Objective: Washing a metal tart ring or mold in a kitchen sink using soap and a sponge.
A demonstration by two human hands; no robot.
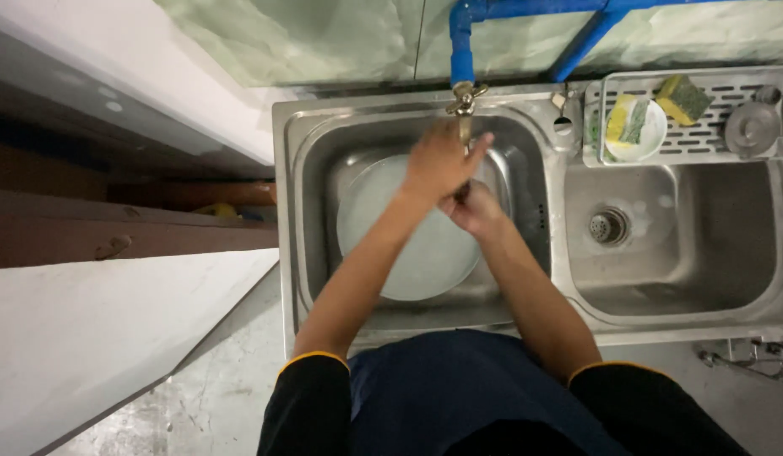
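Plate (408,245) is lying flat in the left basin (315,169), directly beneath both hands. Left hand (439,165) is hanging over the plate's far edge, fingers loosely extended, gripping nothing. Right hand (474,209) is sitting just below and touching it; its grip cannot be told. Tap (465,101) is standing just beyond the fingertips. Rack (704,127) with sponge (682,99) is lying well to the right.

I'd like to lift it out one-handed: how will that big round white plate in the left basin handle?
The big round white plate looks wet and glossy, so probably slippery. It lies tilted against the steel basin wall, so it may slide or rock when nudged. It seems rigid, likely ceramic: breakable, fairly heavy.
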